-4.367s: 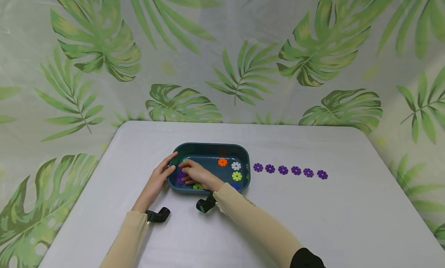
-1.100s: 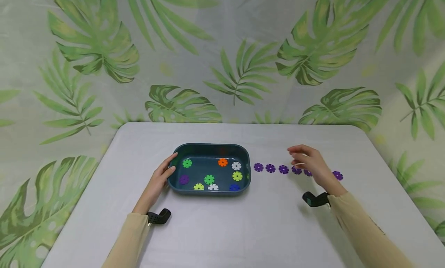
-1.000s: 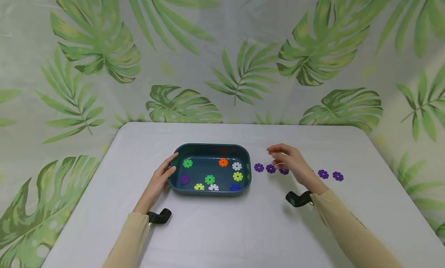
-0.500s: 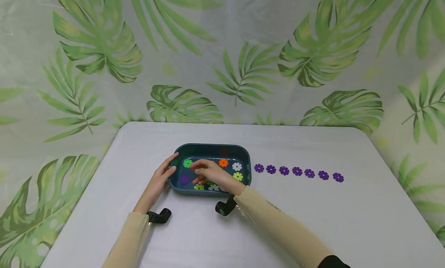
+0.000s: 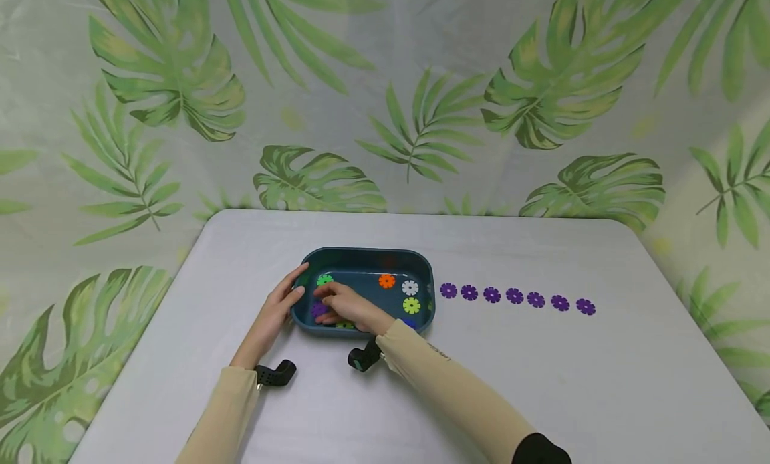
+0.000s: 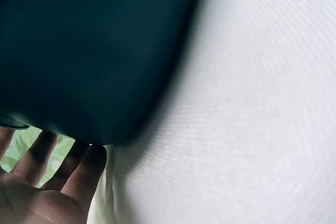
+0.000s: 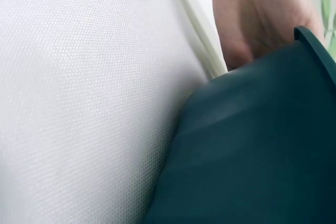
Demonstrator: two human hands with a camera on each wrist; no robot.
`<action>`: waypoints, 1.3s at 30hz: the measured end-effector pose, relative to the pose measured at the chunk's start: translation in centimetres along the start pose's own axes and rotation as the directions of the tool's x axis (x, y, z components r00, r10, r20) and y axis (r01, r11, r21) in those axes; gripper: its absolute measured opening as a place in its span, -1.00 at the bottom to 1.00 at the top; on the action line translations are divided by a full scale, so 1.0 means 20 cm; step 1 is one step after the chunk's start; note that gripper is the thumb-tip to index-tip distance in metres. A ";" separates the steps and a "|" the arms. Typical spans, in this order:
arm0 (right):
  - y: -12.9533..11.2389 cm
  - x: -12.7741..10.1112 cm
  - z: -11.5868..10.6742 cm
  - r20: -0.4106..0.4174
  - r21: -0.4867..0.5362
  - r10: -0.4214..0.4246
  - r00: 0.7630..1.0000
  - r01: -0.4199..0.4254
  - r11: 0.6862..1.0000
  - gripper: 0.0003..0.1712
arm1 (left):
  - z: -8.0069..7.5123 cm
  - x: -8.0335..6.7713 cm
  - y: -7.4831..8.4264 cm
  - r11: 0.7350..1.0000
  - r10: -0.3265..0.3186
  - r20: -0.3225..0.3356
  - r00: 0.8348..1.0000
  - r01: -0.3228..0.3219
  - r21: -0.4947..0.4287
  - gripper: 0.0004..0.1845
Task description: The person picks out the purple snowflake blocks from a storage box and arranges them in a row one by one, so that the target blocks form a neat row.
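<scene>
Seven purple discs (image 5: 515, 295) sit in a row on the table (image 5: 541, 384), right of the teal tray (image 5: 367, 255). Inside the tray I count one orange (image 5: 387, 281), one white (image 5: 410, 287), one yellow-green (image 5: 412, 305), one green (image 5: 325, 279) (others hidden under the hand). Right hand (image 5: 345, 307) reaches into the tray, fingers curled over a purple disc (image 5: 317, 309); can't tell if it's actually pinched. Left hand (image 5: 273, 313) rests relaxed against the tray's left end.

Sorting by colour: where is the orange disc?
In the head view, the orange disc lies inside the tray, near its far wall, just left of the white disc.
</scene>
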State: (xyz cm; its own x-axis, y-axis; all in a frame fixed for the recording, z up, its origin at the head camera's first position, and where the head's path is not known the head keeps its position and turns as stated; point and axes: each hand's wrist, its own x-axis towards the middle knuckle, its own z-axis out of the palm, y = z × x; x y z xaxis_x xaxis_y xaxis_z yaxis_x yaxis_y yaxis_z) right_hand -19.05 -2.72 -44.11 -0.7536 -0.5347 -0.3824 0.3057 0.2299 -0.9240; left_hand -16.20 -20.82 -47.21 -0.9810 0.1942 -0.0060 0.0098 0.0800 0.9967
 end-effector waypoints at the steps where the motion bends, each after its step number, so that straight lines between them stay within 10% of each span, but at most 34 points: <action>1: 0.00 0.00 0.00 -0.004 -0.006 -0.001 1.000 0.001 1.000 -0.61 | 0.00 0.00 0.00 1.000 0.000 0.000 1.000 0.000 0.000 -0.49; 13: 0.01 0.01 0.02 -0.101 -0.141 -0.042 0.994 0.028 0.990 -0.81 | 0.00 0.00 0.00 1.000 -0.011 0.005 1.000 0.011 -0.009 -0.47; 21: 0.01 0.01 0.02 -0.025 -0.194 -0.067 0.997 0.061 0.979 -0.78 | 0.00 0.00 0.00 1.000 -0.005 -0.004 1.000 0.005 0.002 -0.49; 39: -0.02 -0.10 -0.15 -0.149 -0.085 -0.139 0.979 0.128 0.988 -0.84 | 0.01 0.00 0.01 0.999 -0.030 -0.030 0.999 0.031 0.035 -0.49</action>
State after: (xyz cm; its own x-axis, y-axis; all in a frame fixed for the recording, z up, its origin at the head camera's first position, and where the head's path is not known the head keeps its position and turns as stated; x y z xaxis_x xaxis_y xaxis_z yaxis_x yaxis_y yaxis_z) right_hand -19.34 0.67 -42.96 -0.8672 -0.4342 -0.2439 0.1564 0.2277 -0.9611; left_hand -16.09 -20.68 -47.07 -0.9861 0.1626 -0.0333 -0.0137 0.1201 0.9927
